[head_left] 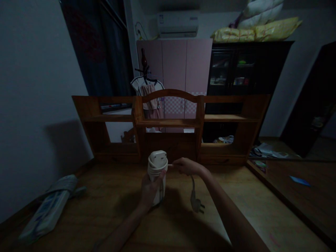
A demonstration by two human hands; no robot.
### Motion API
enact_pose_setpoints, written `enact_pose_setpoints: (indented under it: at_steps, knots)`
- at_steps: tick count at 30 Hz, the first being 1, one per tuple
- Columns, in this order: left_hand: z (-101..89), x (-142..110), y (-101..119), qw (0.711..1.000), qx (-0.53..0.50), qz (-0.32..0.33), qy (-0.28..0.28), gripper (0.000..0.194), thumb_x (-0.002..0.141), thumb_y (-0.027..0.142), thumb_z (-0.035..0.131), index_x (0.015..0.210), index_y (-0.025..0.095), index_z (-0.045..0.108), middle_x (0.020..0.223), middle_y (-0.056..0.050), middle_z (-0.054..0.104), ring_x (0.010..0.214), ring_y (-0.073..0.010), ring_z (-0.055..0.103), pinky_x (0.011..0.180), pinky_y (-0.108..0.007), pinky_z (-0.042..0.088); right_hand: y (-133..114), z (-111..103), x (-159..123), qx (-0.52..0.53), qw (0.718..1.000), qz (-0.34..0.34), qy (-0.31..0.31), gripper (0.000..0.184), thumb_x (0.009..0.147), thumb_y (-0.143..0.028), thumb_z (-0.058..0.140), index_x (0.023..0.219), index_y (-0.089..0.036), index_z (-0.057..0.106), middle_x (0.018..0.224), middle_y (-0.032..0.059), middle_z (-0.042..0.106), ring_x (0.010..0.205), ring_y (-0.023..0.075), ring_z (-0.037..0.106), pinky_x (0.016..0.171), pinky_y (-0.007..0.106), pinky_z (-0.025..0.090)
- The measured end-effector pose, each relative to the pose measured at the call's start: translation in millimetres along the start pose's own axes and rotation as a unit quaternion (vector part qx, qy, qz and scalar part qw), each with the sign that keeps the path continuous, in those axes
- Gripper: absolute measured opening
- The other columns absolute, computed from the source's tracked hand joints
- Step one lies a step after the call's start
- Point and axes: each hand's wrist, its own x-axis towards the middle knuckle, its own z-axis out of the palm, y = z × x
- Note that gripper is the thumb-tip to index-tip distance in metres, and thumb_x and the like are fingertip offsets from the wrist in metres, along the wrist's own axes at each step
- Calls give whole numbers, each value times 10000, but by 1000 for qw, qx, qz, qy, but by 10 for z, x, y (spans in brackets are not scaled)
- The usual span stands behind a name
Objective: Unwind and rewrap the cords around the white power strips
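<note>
A white power strip (pixel 159 160) stands on end on the wooden desk, with its cord wound several times round the upper part. My left hand (pixel 150 189) is wrapped round its body, below the coils. To the right, my right hand (pixel 187 166) is closed on the power cord (pixel 170 165), which runs taut from the coils into my fingers. Below that hand the cord's loose end hangs down with a plug (pixel 196 204), its pins pointing right.
A second power strip (pixel 47 213) with its cord wound round it lies at the desk's left. A wooden shelf unit (pixel 168 122) stands along the back edge. The desk's raised edge (pixel 286 206) runs along the right. A blue card (pixel 299 181) lies beyond it.
</note>
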Motion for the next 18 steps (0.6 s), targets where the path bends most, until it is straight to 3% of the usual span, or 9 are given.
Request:
enact_pose_setpoints:
  at_steps: [3, 8, 18]
  knots:
    - [-27, 45, -67, 999, -29, -46, 3, 467, 678, 484, 713, 994, 145, 657, 889, -83, 700, 861, -232, 661, 733, -295, 495, 4, -7, 5, -80, 996, 14, 24, 291, 904, -314, 486, 882, -118, 700, 729, 29, 631, 635, 106, 523, 538, 184, 332]
    - [-48, 72, -149, 985, -116, -131, -7, 537, 642, 540, 723, 1000, 149, 642, 807, -60, 689, 635, -173, 634, 578, -259, 479, -47, -41, -11, -123, 991, 47, 33, 226, 863, -218, 510, 897, -134, 716, 803, 78, 691, 724, 153, 618, 583, 199, 358]
    - [-39, 121, -156, 964, -181, -192, -29, 528, 651, 562, 699, 917, 110, 642, 706, -76, 664, 560, -198, 631, 515, -297, 503, -396, 11, -123, -211, 973, 69, 61, 240, 870, -138, 457, 915, -125, 693, 904, 172, 692, 881, 266, 668, 685, 271, 427]
